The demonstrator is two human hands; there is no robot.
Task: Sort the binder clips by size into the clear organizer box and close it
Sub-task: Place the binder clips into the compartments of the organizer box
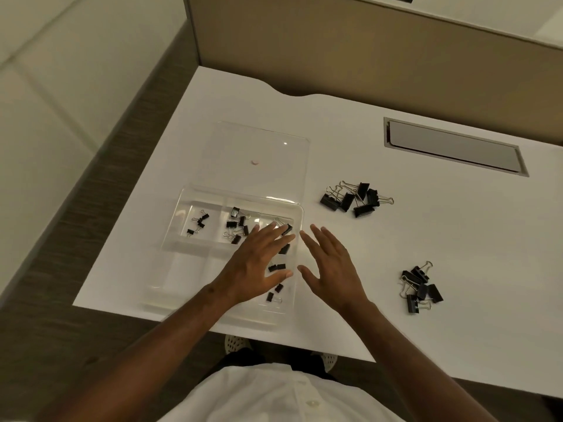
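The clear organizer box (182, 226) lies open on the white desk, its lid (259, 147) flat behind it. Small black clips (198, 222) sit in its far left compartment, medium ones (236, 226) in the middle, and several more (278, 269) in the right compartment. My left hand (259, 263) hovers flat over the right compartment, fingers spread, partly hiding clips. My right hand (329, 266) is open just right of the box, holding nothing. Two heaps of large clips lie on the desk: one at the far right (355, 197), one nearer (420, 287).
A grey cable hatch (454, 147) is set in the desk at the back right. A beige partition (335, 50) rises behind the desk. The desk's left edge (131, 190) drops to the floor. My shirt (274, 397) shows at the bottom.
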